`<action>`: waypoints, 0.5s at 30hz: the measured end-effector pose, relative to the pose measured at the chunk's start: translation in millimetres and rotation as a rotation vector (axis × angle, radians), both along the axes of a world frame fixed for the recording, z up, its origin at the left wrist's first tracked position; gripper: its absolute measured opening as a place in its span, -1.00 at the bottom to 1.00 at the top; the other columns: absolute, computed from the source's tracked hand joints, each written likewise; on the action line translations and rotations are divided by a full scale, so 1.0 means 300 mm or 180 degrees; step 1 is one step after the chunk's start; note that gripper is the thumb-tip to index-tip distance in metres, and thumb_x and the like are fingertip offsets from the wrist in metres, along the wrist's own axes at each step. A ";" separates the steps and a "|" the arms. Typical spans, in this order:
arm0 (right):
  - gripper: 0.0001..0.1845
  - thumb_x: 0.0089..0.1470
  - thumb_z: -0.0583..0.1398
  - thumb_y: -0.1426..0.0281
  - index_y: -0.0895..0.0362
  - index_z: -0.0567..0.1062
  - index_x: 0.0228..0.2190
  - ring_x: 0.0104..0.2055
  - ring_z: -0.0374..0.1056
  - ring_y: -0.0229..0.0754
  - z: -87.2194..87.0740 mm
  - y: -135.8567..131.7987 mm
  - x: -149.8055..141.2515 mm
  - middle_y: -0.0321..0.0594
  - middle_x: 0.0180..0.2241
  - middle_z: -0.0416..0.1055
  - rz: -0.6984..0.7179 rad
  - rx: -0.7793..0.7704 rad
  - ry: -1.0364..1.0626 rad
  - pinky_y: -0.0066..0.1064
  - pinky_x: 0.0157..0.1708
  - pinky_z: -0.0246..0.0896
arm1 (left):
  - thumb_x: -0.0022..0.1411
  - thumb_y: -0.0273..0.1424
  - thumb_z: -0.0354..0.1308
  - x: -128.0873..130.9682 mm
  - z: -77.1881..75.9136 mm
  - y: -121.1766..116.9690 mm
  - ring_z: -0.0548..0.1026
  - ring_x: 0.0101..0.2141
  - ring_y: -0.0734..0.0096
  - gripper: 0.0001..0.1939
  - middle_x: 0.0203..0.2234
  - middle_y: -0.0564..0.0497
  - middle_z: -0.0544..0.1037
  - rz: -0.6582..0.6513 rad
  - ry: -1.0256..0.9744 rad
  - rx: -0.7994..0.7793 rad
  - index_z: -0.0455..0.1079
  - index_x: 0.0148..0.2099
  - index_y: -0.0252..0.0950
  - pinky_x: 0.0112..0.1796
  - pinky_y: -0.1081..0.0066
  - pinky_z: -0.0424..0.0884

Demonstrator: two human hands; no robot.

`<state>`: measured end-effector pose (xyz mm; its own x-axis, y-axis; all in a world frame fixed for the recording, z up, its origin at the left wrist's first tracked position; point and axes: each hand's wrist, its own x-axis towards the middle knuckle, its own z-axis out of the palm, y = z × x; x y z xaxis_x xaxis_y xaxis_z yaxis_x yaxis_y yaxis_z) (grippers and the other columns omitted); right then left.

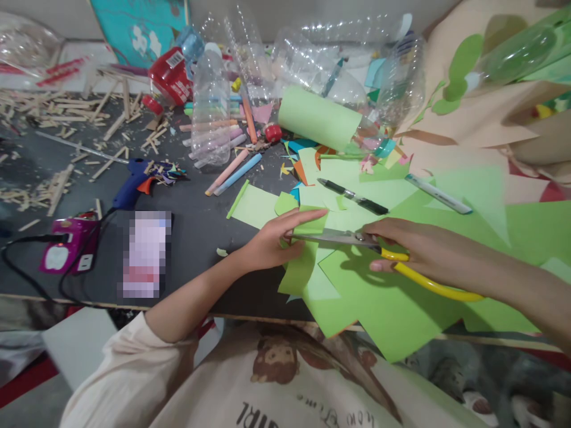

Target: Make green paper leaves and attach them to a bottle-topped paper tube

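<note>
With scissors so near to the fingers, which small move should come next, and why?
Probably the left hand should shift its fingers slightly back before the right hand closes the scissors further: the blade tips reach right to the fingers holding the green paper.

Single head cam, looking fwd & down at hands + tabletop, fairly close.
</note>
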<state>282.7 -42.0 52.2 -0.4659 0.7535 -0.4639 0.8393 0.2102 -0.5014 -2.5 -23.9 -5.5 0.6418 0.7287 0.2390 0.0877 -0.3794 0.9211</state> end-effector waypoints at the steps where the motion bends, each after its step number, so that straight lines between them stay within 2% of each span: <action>1: -0.40 0.05 0.07 -0.21 0.00 0.49 -0.21 -0.29 0.47 0.06 0.000 0.001 -0.001 -0.13 -0.28 0.52 -0.0001 -0.0012 -0.0006 -0.24 -0.35 0.30 | 0.21 -0.61 0.05 0.000 -0.001 0.000 0.46 0.04 0.22 -0.40 0.10 -0.09 0.48 0.0001 0.0006 0.0011 0.27 0.27 -0.13 -0.15 0.37 0.47; 3: -0.40 0.05 0.05 -0.21 0.00 0.48 -0.20 -0.27 0.47 0.06 0.000 0.003 -0.004 -0.12 -0.26 0.52 0.0017 -0.0050 -0.0042 -0.23 -0.33 0.31 | 0.21 -0.61 0.05 -0.001 -0.004 0.002 0.45 0.07 0.22 -0.40 0.11 -0.09 0.48 -0.0008 -0.0003 0.0084 0.27 0.27 -0.13 -0.05 0.32 0.45; 5: -0.40 0.06 0.05 -0.19 0.01 0.48 -0.18 -0.25 0.47 0.06 0.004 0.007 -0.008 -0.10 -0.24 0.52 0.0055 -0.0089 -0.0088 -0.23 -0.31 0.32 | 0.20 -0.62 0.06 -0.002 -0.010 0.004 0.45 0.07 0.22 -0.37 0.12 -0.09 0.47 -0.0027 -0.0043 0.0175 0.25 0.29 -0.11 -0.05 0.34 0.44; 8: -0.43 0.09 0.06 -0.15 0.03 0.48 -0.15 -0.23 0.48 0.06 0.011 0.012 -0.012 -0.07 -0.22 0.52 0.0133 -0.0131 -0.0191 -0.25 -0.32 0.31 | 0.19 -0.64 0.06 -0.004 -0.016 0.005 0.48 -0.01 0.25 -0.32 0.12 -0.09 0.47 -0.0053 -0.0066 0.0208 0.21 0.31 -0.09 -0.22 0.43 0.46; 11: -0.42 0.11 0.05 -0.13 0.05 0.48 -0.13 -0.23 0.48 0.08 0.015 0.015 -0.010 -0.06 -0.20 0.53 0.0232 -0.0105 -0.0251 -0.26 -0.35 0.29 | 0.17 -0.66 0.04 -0.002 -0.016 0.002 0.50 -0.14 0.33 -0.30 0.12 -0.09 0.46 -0.0049 -0.0013 0.0088 0.21 0.31 -0.07 -0.45 0.55 0.34; 15: -0.40 0.12 0.03 -0.14 0.06 0.48 -0.13 -0.28 0.49 0.07 0.010 0.015 -0.001 -0.07 -0.23 0.54 0.0346 -0.0005 -0.0212 -0.28 -0.38 0.27 | 0.16 -0.66 0.03 0.002 -0.012 -0.001 0.45 -0.31 0.48 -0.31 0.12 -0.08 0.45 -0.0048 0.0006 -0.0022 0.23 0.29 -0.07 -0.57 0.61 0.21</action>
